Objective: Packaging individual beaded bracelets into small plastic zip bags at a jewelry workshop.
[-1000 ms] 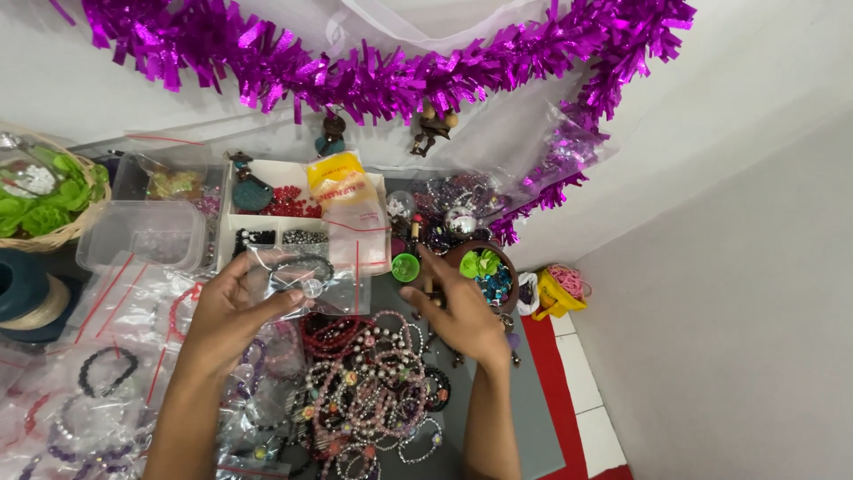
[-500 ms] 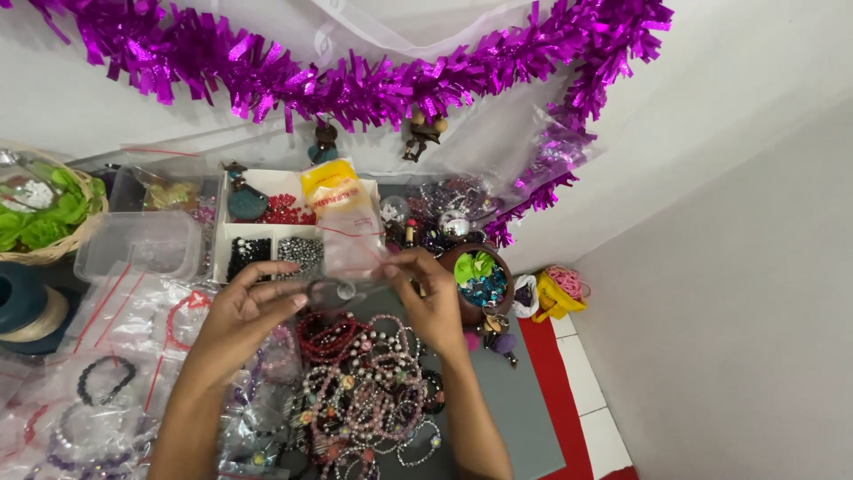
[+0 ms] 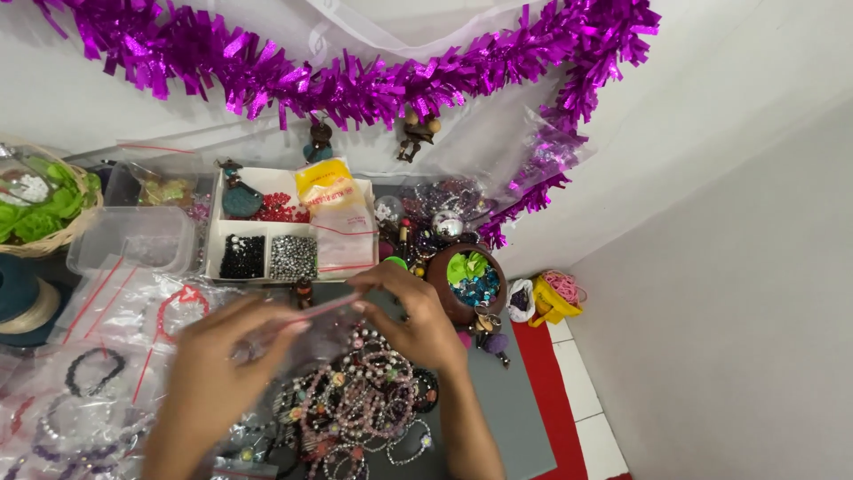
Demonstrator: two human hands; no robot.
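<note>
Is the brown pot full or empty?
Full. The brown pot holds green pieces and blue beads heaped up to its rim.

A white wall (image 3: 729,80) is seen behind the work surface, and a purple tinsel garland (image 3: 355,80) is strung across it, with one end hung down at the right. A plain grey wall (image 3: 746,338) is met at the right corner. Below, white floor tiles (image 3: 586,418) are edged by a red strip (image 3: 542,373), beside a grey mat (image 3: 515,409); the scene is evenly lit.
</note>
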